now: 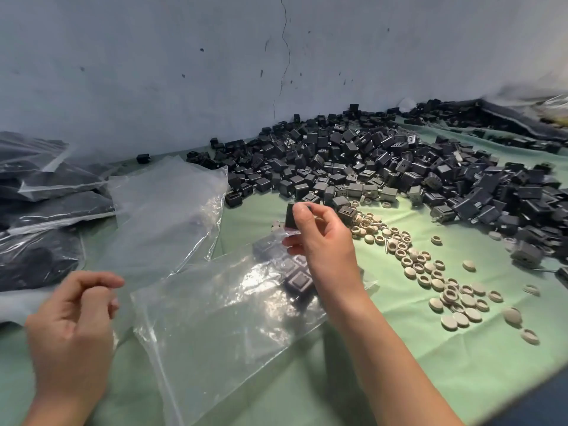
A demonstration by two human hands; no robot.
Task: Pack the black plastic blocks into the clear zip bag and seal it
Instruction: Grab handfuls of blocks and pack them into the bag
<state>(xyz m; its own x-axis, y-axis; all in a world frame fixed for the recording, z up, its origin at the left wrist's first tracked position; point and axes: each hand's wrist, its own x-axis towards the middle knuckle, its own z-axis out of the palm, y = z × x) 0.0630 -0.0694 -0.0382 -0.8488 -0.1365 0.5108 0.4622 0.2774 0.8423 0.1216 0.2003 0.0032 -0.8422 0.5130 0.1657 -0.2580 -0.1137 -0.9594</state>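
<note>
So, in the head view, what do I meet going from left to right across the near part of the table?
In order: left hand, clear zip bag, right hand pinching a black block, beige round caps.

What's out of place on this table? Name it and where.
Beige caps and rings lie strewn across the green cloth beside the pile of black blocks, mixed in at its near edge; they don't belong in a blocks-only pack. One stray block sits alone by the wall, which has a long vertical crack.

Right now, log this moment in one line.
right hand: pinches black block over clear zip bag | left hand: curled, grip unclear | bag: unsealed
</note>
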